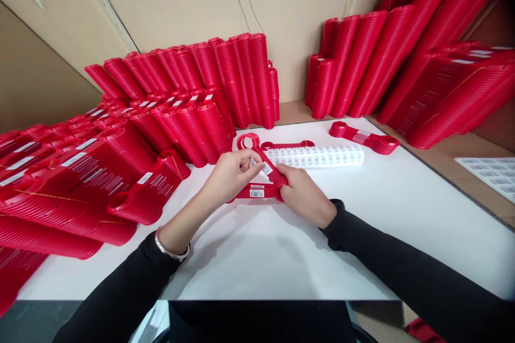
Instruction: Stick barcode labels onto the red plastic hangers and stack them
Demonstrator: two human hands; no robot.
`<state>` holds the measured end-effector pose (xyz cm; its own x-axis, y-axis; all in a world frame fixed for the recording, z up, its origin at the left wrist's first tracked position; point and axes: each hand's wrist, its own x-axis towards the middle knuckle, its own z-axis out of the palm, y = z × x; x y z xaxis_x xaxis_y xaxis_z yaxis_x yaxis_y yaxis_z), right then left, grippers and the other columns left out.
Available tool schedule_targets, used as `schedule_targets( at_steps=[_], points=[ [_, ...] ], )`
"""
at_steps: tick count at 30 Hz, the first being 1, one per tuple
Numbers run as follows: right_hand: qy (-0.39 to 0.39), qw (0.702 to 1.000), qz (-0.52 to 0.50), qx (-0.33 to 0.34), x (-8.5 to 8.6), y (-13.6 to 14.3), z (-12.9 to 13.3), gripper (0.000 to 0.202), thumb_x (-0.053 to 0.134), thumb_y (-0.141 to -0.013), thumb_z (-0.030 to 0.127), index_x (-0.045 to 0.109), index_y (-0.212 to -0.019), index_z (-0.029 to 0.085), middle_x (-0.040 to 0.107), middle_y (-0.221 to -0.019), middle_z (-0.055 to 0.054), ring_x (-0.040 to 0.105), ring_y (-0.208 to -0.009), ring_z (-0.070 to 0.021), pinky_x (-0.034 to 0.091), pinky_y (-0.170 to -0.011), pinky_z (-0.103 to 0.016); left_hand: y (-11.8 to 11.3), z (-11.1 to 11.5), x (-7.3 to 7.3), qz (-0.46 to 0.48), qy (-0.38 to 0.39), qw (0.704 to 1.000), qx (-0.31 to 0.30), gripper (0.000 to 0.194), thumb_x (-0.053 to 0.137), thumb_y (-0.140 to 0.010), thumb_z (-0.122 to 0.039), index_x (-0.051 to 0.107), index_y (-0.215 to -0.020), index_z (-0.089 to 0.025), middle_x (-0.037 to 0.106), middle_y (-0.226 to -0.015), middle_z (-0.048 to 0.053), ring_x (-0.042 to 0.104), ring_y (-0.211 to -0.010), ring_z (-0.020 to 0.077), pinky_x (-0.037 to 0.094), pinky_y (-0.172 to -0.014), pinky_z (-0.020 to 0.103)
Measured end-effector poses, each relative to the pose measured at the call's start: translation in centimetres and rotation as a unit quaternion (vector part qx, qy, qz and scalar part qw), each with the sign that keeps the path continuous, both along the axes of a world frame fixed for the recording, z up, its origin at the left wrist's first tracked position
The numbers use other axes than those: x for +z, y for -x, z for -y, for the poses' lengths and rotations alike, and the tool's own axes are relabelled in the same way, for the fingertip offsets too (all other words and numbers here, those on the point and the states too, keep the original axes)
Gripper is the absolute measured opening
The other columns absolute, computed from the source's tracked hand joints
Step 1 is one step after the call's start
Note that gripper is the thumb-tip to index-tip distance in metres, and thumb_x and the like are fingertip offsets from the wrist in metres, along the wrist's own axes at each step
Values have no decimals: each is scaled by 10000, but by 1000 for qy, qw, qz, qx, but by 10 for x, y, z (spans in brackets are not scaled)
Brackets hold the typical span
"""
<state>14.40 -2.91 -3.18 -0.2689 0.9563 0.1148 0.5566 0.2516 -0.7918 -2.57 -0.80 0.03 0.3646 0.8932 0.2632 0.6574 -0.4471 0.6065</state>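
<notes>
A red plastic piece with ring-shaped ends is tilted above the white table, its lower right end in the closed fingers of my right hand. My left hand has thumb and forefinger pinched at a small white barcode label on that piece; whether the fingers still grip the label is hard to tell. Under it lies another labelled red piece, partly hidden by my hands. Just behind, a curled white sheet of barcode labels rests beside a further red piece.
Tall stacks of red pieces crowd the left and back of the white table. More stacks stand at the back right. A small red bundle lies right of the label sheet. Another label sheet is at the far right.
</notes>
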Motion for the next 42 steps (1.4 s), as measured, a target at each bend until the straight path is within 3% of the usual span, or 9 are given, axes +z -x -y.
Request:
schedule_targets(
  at_steps=[4, 7, 13, 19, 23, 28, 34, 38, 42],
  points=[
    [-8, 999, -43, 9, -2, 0, 1, 170, 368, -669, 35, 424, -694, 193, 553, -691, -5, 484, -627, -137, 353, -571, -233, -1, 2, -6, -123, -230, 965, -1, 219, 485, -855, -370, 558, -856, -164, 518, -727, 4, 485, -662, 121, 381, -598, 231],
    [-1, 998, -59, 18, -3, 1, 2, 177, 360, -674, 32, 429, -695, 193, 551, -690, -1, 483, -624, -133, 350, -566, -230, 1, -1, -8, -155, -301, 940, 28, 419, 541, -795, -505, 509, -989, -136, 529, -928, 84, 534, -856, 208, 449, -675, 292],
    [-7, 999, -46, 24, 0, 4, 6, 171, 359, -678, 32, 408, -671, 195, 553, -670, 3, 469, -594, -129, 343, -550, -231, 5, -8, -10, -85, -299, 947, 84, 533, 558, -805, -464, 420, -1197, -130, 398, -1167, 149, 492, -1056, 249, 476, -781, 330],
    [5, 999, -35, 24, -4, 0, 1, 156, 376, -700, 63, 463, -707, 192, 597, -731, -16, 514, -643, -149, 372, -573, -239, 8, -13, -9, 64, -211, 972, 86, 198, 511, -862, -291, 550, -1020, -178, 495, -991, 41, 523, -681, 88, 470, -673, 246],
    [4, 999, -29, 14, -7, -6, -6, 206, 377, -689, 59, 516, -773, 186, 625, -809, -35, 542, -697, -164, 382, -592, -243, 8, -16, -14, 153, -172, 970, 79, 178, 449, -859, -170, 506, -1026, -193, 497, -1000, 34, 528, -700, 82, 464, -674, 232],
    [-12, 999, -30, 3, -5, -10, -10, 273, 358, -632, 26, 525, -784, 179, 627, -803, -33, 546, -711, -163, 386, -614, -240, 8, -18, -18, 187, -160, 967, 69, 235, 462, -761, -57, 464, -955, -190, 486, -949, 25, 536, -751, 96, 455, -668, 216],
    [-23, 999, -3, -24, -3, -14, -14, 246, 356, -633, 28, 507, -749, 182, 622, -780, -33, 539, -707, -166, 379, -622, -238, 3, -18, -15, -45, -159, 985, 44, 158, 438, -745, -55, 546, -764, -168, 558, -796, 21, 539, -737, 145, 428, -660, 252],
    [-26, 998, 29, -48, -5, -17, -19, 239, 373, -641, 33, 511, -771, 179, 627, -803, -51, 544, -720, -176, 374, -633, -245, -10, -31, -16, -192, -136, 970, 57, 195, 419, -852, -204, 595, -919, -156, 614, -870, 82, 566, -821, 219, 447, -727, 334],
    [-17, 996, 63, -66, -6, -23, -25, 227, 383, -629, 30, 513, -749, 173, 623, -776, -65, 544, -715, -185, 368, -623, -246, -19, -52, -19, -247, -90, 965, 25, 272, 463, -800, -157, 597, -1035, -123, 566, -1084, 151, 539, -1000, 275, 436, -839, 389]
  ],
)
